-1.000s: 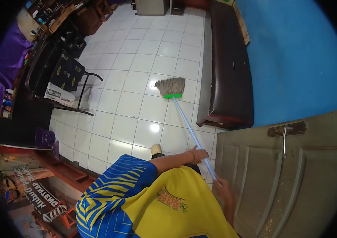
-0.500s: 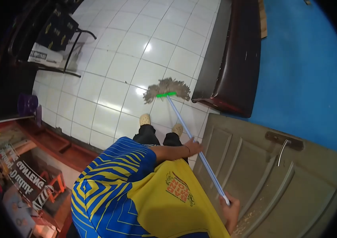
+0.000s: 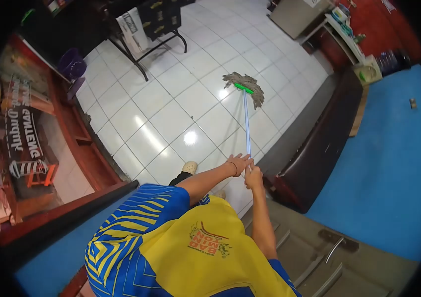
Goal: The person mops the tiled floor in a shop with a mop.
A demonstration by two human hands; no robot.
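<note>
A mop (image 3: 247,126) reaches out in front of me, with a light blue handle, a green clamp and a grey-brown string head (image 3: 245,83) lying spread on the tiles. My right hand (image 3: 253,177) is wrapped round the handle near its top end. Just beyond it, my left hand (image 3: 239,164) is around the same handle, its fingers partly spread and a dark band on the wrist. Both hands are close together, almost touching. The very end of the handle is hidden by my right hand.
White floor tiles (image 3: 170,128) stretch ahead. On the right stand a dark padded bench (image 3: 319,148) and a grey-brown door (image 3: 294,247). A folding table's leg (image 3: 131,59) and a purple basin (image 3: 71,64) are at the left, near a red-framed window (image 3: 79,143).
The mop head has moved forward, farther from my feet. My right hand has come forward from near the door to beside my left hand. My view has turned, showing more of the room.
</note>
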